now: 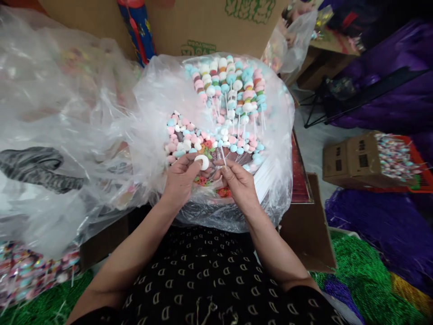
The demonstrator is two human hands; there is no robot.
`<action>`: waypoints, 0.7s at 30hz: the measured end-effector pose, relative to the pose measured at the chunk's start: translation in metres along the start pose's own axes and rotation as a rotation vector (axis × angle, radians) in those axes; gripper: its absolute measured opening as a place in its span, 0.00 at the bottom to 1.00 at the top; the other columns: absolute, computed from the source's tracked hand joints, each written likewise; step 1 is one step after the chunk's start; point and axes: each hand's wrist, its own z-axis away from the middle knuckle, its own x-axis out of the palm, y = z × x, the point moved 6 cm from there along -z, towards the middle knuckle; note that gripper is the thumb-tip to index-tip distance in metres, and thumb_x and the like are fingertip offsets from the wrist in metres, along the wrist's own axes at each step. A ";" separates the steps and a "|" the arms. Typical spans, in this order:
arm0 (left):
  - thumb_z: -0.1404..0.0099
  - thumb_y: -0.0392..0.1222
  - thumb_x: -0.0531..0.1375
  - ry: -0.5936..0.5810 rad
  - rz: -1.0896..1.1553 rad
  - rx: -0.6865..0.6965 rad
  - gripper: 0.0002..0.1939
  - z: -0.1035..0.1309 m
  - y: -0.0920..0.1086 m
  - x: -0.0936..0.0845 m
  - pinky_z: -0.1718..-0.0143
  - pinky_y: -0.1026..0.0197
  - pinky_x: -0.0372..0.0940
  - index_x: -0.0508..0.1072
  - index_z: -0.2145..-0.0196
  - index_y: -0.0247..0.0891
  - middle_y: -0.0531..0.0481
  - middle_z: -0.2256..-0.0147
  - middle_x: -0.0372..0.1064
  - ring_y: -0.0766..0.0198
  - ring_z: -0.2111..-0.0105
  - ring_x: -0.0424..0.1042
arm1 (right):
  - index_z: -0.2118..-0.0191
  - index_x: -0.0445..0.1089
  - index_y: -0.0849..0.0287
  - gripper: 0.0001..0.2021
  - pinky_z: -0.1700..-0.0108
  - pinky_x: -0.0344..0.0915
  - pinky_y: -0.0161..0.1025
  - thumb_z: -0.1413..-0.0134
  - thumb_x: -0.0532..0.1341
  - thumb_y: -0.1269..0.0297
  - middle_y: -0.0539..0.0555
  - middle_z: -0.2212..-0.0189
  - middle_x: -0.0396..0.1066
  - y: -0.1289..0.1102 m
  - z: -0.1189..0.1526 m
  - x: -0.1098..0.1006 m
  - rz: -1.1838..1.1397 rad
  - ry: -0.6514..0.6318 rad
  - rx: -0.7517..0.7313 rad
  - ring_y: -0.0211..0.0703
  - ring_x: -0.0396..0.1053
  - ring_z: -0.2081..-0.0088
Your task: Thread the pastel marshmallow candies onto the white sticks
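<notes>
Pinched between the thumb and fingers of my left hand is a round white marshmallow. My right hand grips a thin white stick near its lower end, with the stick pointing up and away from me. Whether anything is threaded on its far tip I cannot tell. Around both hands lie loose pink, white and blue marshmallows and small coloured gummy rings. Beyond them, finished-looking marshmallow skewers rest in a row on clear plastic.
A bundle of white sticks lies right of my right hand. Large clear plastic bags crowd the left. A cardboard box stands behind, with a blue and red bottle before it. Boxed wrapped sweets sit at right.
</notes>
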 end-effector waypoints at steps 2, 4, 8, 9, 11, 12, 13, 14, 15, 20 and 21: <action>0.41 0.47 0.72 -0.007 0.009 0.001 0.14 0.000 0.000 0.000 0.67 0.60 0.77 0.78 0.60 0.39 0.52 0.69 0.81 0.63 0.72 0.80 | 0.45 0.78 0.53 0.18 0.70 0.68 0.37 0.29 0.60 0.50 0.49 0.69 0.78 -0.010 0.002 -0.003 0.063 0.015 -0.057 0.36 0.66 0.76; 0.42 0.48 0.74 -0.024 0.030 -0.004 0.16 -0.001 -0.001 0.000 0.63 0.58 0.79 0.79 0.58 0.39 0.51 0.66 0.82 0.63 0.70 0.81 | 0.43 0.78 0.53 0.17 0.67 0.71 0.38 0.28 0.59 0.54 0.49 0.69 0.78 -0.025 0.006 -0.005 0.140 0.021 -0.134 0.37 0.70 0.73; 0.43 0.50 0.76 -0.037 0.091 0.000 0.19 -0.003 -0.004 -0.002 0.58 0.56 0.80 0.81 0.56 0.41 0.51 0.62 0.83 0.62 0.65 0.83 | 0.41 0.78 0.54 0.17 0.67 0.72 0.37 0.27 0.57 0.59 0.46 0.77 0.74 -0.045 0.018 0.000 0.245 -0.084 -0.167 0.37 0.70 0.77; 0.43 0.50 0.76 -0.040 0.094 0.001 0.19 -0.003 -0.005 -0.003 0.58 0.56 0.80 0.81 0.56 0.42 0.51 0.62 0.83 0.61 0.64 0.83 | 0.42 0.79 0.54 0.18 0.68 0.71 0.37 0.27 0.57 0.59 0.45 0.79 0.72 -0.045 0.020 0.002 0.266 -0.112 -0.151 0.37 0.69 0.79; 0.41 0.49 0.75 -0.046 0.085 -0.002 0.18 -0.004 -0.007 -0.004 0.57 0.56 0.80 0.81 0.56 0.43 0.52 0.61 0.82 0.61 0.64 0.83 | 0.43 0.80 0.55 0.18 0.69 0.71 0.37 0.28 0.56 0.61 0.45 0.81 0.71 -0.042 0.024 0.005 0.302 -0.140 -0.129 0.38 0.67 0.80; 0.41 0.49 0.75 -0.047 0.080 -0.007 0.17 -0.005 -0.008 -0.004 0.57 0.56 0.80 0.81 0.56 0.43 0.52 0.61 0.82 0.62 0.65 0.82 | 0.44 0.80 0.56 0.18 0.69 0.70 0.38 0.28 0.56 0.61 0.46 0.81 0.71 -0.040 0.026 0.006 0.315 -0.143 -0.124 0.39 0.68 0.80; 0.41 0.49 0.75 -0.045 0.079 -0.011 0.17 -0.005 -0.009 -0.005 0.57 0.57 0.80 0.81 0.56 0.44 0.52 0.61 0.82 0.64 0.66 0.82 | 0.44 0.80 0.57 0.18 0.69 0.70 0.38 0.29 0.55 0.61 0.47 0.80 0.72 -0.036 0.027 0.007 0.324 -0.140 -0.123 0.39 0.68 0.79; 0.41 0.48 0.75 -0.043 0.080 -0.013 0.17 -0.005 -0.010 -0.006 0.58 0.57 0.79 0.81 0.56 0.44 0.53 0.61 0.82 0.65 0.67 0.81 | 0.45 0.81 0.57 0.18 0.69 0.70 0.38 0.29 0.55 0.61 0.48 0.80 0.73 -0.033 0.027 0.007 0.333 -0.137 -0.120 0.40 0.69 0.79; 0.41 0.48 0.75 -0.041 0.082 -0.014 0.17 -0.005 -0.010 -0.006 0.58 0.58 0.79 0.81 0.56 0.44 0.53 0.61 0.82 0.65 0.67 0.81 | 0.46 0.81 0.57 0.18 0.69 0.70 0.38 0.29 0.55 0.61 0.48 0.79 0.74 -0.030 0.027 0.008 0.340 -0.135 -0.119 0.41 0.70 0.78; 0.41 0.50 0.75 -0.036 0.058 -0.003 0.18 -0.003 -0.009 -0.004 0.64 0.61 0.77 0.82 0.56 0.44 0.52 0.64 0.81 0.65 0.68 0.79 | 0.48 0.82 0.57 0.18 0.67 0.70 0.38 0.30 0.56 0.61 0.50 0.74 0.78 -0.025 0.025 0.007 0.374 -0.118 -0.130 0.41 0.72 0.75; 0.42 0.50 0.75 -0.031 0.053 0.003 0.18 -0.003 -0.009 -0.003 0.65 0.62 0.77 0.82 0.56 0.44 0.52 0.64 0.81 0.66 0.68 0.79 | 0.49 0.82 0.57 0.17 0.67 0.70 0.38 0.30 0.56 0.61 0.50 0.74 0.78 -0.025 0.025 0.007 0.378 -0.117 -0.137 0.41 0.72 0.75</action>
